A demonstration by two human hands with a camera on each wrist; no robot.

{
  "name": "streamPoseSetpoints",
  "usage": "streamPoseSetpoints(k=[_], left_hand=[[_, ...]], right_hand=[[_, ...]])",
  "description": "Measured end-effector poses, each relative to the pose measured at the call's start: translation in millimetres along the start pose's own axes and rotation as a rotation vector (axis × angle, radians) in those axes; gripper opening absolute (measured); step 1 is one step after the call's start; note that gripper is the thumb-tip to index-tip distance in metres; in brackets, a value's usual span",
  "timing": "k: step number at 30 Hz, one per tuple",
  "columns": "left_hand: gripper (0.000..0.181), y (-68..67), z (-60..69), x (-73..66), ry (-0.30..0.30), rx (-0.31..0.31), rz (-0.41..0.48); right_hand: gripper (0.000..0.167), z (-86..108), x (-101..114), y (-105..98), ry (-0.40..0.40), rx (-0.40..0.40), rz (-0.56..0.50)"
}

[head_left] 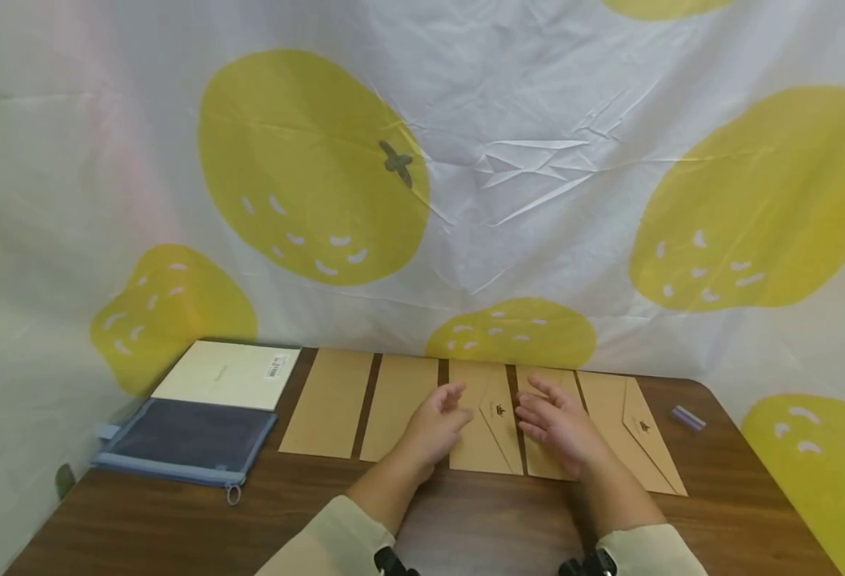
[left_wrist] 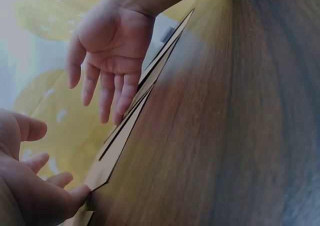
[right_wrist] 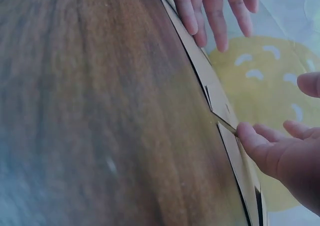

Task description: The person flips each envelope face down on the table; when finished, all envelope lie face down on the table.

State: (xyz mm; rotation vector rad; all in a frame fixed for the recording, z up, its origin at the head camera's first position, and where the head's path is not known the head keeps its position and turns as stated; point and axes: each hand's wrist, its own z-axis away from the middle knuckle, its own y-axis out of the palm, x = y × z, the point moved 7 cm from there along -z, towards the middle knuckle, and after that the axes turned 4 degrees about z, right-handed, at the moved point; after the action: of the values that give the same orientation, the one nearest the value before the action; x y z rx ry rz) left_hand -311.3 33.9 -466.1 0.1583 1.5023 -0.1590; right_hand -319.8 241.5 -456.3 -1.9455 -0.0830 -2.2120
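Several brown paper envelopes lie side by side on the table; the middle one (head_left: pixel 476 448) and the rightmost one (head_left: pixel 610 408) show a pointed flap with a small dark crown print. My left hand (head_left: pixel 433 428) is over the second and middle envelopes, palm turned inward, fingers loosely bent and holding nothing. Facing it, my right hand (head_left: pixel 562 428) is over the fourth envelope (head_left: pixel 548 468), fingers spread and empty. In the left wrist view the right hand (left_wrist: pixel 115 51) shows its palm, fingers hanging down. Whether either hand touches the paper, I cannot tell.
At the left lie a cream booklet (head_left: pixel 224 372) with a barcode label and a blue zip pouch (head_left: pixel 185 436) with a ring pull. A small purple-and-white item (head_left: pixel 688 418) sits near the right edge of the wooden table (head_left: pixel 739 496). A fruit-patterned curtain (head_left: pixel 523 200) hangs behind.
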Motion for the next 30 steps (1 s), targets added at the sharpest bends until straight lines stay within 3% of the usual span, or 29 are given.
streamPoseSetpoints(k=[12, 19, 30], left_hand=[[0.059, -6.7, -1.0, -0.3, 0.003, -0.014, -0.021], [0.065, -4.3, 0.6, -1.6, -0.018, 0.018, -0.026], [0.061, -3.2, 1.6, -2.2, -0.017, 0.020, -0.029]], right_hand=[[0.073, 0.5, -2.5, 4.6, 0.027, 0.021, -0.014], [0.072, -0.9, -2.2, 2.7, 0.023, 0.021, -0.028], [0.068, -3.7, -2.1, -1.8, -0.007, 0.009, -0.045]])
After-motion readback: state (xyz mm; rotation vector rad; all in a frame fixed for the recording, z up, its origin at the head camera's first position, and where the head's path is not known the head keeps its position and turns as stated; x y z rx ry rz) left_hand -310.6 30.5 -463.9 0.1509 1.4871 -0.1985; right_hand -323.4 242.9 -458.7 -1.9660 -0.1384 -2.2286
